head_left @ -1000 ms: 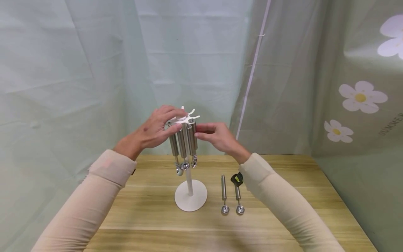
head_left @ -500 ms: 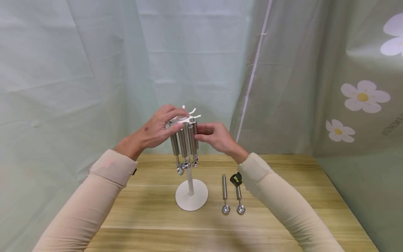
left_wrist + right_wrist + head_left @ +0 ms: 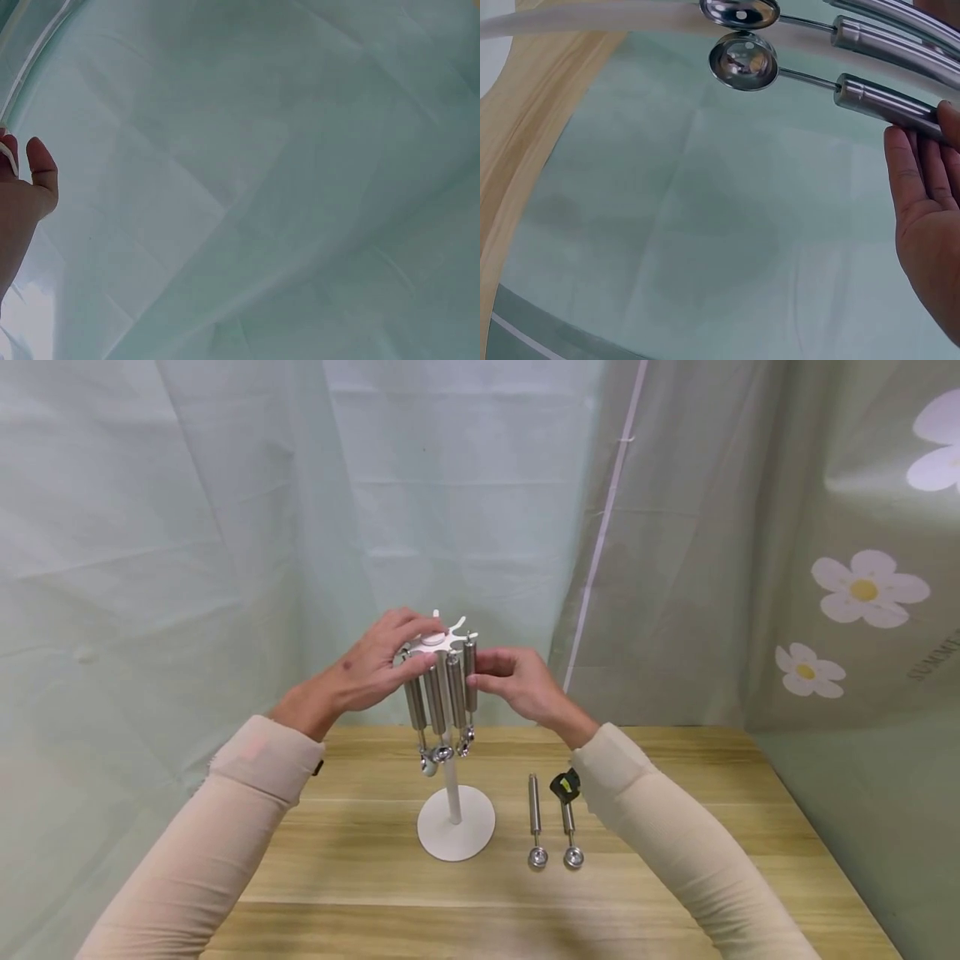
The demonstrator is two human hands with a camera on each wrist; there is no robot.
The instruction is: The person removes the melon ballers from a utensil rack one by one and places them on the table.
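A white stand with a round base rises from the wooden table; several steel scoops hang from its star-shaped top. My left hand rests on that top, fingers curved over it. My right hand pinches the handle of the rightmost hanging scoop. In the right wrist view the same scoop shows its bowl, with my right hand's fingers on the handle. The left wrist view shows only my left hand's edge against the curtain.
Two more steel scoops lie on the table right of the stand, with a small black object by my right sleeve. Pale green curtains hang behind; a flowered cloth hangs at the right.
The rightmost scoop in my right hand has risen slightly along the stand's top. My left hand has stayed on the top.
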